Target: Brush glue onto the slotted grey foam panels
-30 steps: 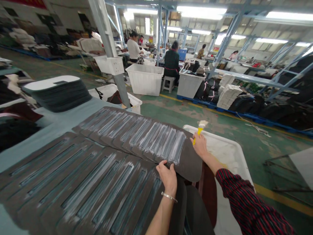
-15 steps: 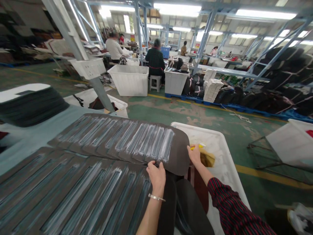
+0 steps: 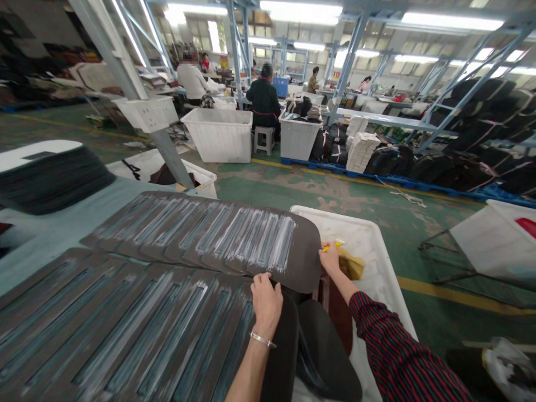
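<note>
Dark, flat panels with rounded ends lie overlapped in two rows, streaked white around their long slots. My left hand, with a bracelet at the wrist, has its fingers bent over the near edge of the end panel in the far row. At that panel's right end, my right hand pinches the edge and also holds a slim yellow tool, whose kind I cannot make out. The near row of panels runs beneath my left forearm. More dark pieces lie below my hands.
A white bin with a yellowish cloth stands beside the table. A dark stack sits at the left, near a slanted metal post. Farther off are white bins, bundled goods and several people seated at work.
The whole view has shifted slightly. Both hands stay at the end panel's edges, and the panel shows little movement against the row.
</note>
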Demonstrator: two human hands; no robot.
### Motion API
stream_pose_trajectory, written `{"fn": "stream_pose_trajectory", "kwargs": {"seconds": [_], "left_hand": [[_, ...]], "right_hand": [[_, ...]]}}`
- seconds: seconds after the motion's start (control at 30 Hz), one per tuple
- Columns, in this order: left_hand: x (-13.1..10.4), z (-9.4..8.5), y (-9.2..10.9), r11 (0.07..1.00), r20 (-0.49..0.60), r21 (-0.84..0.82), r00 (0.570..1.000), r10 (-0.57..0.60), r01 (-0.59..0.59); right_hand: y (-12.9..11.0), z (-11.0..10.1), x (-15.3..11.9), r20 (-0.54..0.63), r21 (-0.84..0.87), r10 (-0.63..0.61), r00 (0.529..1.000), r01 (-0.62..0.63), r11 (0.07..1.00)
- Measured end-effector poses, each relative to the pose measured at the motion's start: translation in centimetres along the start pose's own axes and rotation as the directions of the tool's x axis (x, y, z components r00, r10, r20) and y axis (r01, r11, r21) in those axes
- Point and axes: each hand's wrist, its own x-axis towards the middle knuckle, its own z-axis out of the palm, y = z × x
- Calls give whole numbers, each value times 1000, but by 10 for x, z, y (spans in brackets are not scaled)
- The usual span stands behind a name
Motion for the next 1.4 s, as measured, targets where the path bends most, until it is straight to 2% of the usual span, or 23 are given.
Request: {"fn": "stream_pose_trajectory", "kwargs": {"seconds": [0.23, 0.47, 0.8, 0.93, 1.2, 1.33, 1.4], "left_hand": [[-1, 7, -3, 1000, -22, 10, 1000, 16, -16], [2, 5, -4, 1000, -113, 18, 993, 27, -25], [2, 10, -10, 983, -62, 173, 996, 64, -53], [3, 10, -11, 988, -70, 149, 996, 60, -49], [5, 5, -14, 997, -180, 36, 981, 76, -71], [-1, -3, -13, 997, -234, -17, 970, 67, -73], [-7, -6, -12, 996, -227, -52, 972, 53, -67]], "right_hand": [[2, 2, 8, 9, -27, -44, 999, 44, 999], [1, 3, 5, 26, -38, -15, 1000, 16, 999], [1, 2, 15, 49, -51, -19, 999, 21, 998], [2, 2, 14, 49, -72, -10, 999, 13, 997], [5, 2, 5, 40, -108, 21, 999, -16, 994], [2, -2, 1, 20, -135, 9, 1000, -6, 991], [-2, -6, -3, 7, -151, -6, 1000, 7, 989]]}}
